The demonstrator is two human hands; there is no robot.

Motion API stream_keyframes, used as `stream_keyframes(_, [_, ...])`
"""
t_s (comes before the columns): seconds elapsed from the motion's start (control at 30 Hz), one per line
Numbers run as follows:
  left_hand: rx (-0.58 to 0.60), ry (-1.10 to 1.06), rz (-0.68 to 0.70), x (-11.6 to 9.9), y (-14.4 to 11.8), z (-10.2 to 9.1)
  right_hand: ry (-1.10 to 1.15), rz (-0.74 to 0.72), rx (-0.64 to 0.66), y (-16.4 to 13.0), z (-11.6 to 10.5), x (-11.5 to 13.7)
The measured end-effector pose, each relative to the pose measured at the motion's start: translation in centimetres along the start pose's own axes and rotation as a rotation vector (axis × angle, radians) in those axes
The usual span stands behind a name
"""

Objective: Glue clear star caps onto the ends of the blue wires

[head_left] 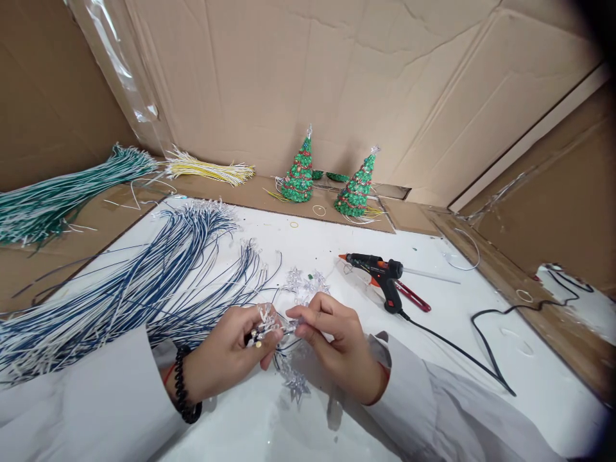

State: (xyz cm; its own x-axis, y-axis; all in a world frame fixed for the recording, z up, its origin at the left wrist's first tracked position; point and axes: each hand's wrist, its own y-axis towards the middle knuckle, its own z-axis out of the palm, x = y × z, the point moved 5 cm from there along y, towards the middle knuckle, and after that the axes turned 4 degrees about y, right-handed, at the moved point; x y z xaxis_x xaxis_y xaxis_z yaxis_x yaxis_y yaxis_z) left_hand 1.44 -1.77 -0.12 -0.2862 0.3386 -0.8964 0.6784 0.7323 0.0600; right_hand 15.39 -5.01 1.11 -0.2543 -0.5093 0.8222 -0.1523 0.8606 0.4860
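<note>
Clear plastic stars (269, 324) sit pinched between both my hands at the near middle of the white table (481, 308). My left hand (228, 353) clenches the bundle; my right hand (332, 327) grips one piece with its fingertips. Blue wires (144, 282) crowd the left side. A glue gun (380, 273) lies well apart rightward, with open tabletop between us.

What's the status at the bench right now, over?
Left hand grips bunch of clear LED wire ends. Right hand pinches clear plastic star against them. Black hot-glue gun lies apart on white table.
</note>
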Motion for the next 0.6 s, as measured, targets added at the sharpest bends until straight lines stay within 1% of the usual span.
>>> stream_keyframes(0.17, [0.028,0.008,-0.006,-0.31,-0.03,0.16,0.040,0.005,-0.003,0.03,0.13,0.08])
stream_keyframes(0.37, [0.020,0.045,-0.014,-0.31,0.00,0.10,0.041,0.026,0.001,-0.05,0.23,-0.13])
stream_keyframes(0.47, [0.035,0.048,-0.008,-0.19,0.00,0.14,0.055,0.021,0.002,-0.01,0.26,-0.09])
stream_keyframes(0.6, [0.024,0.052,0.006,-0.27,0.00,0.12,0.061,0.017,0.003,0.01,0.29,0.02])
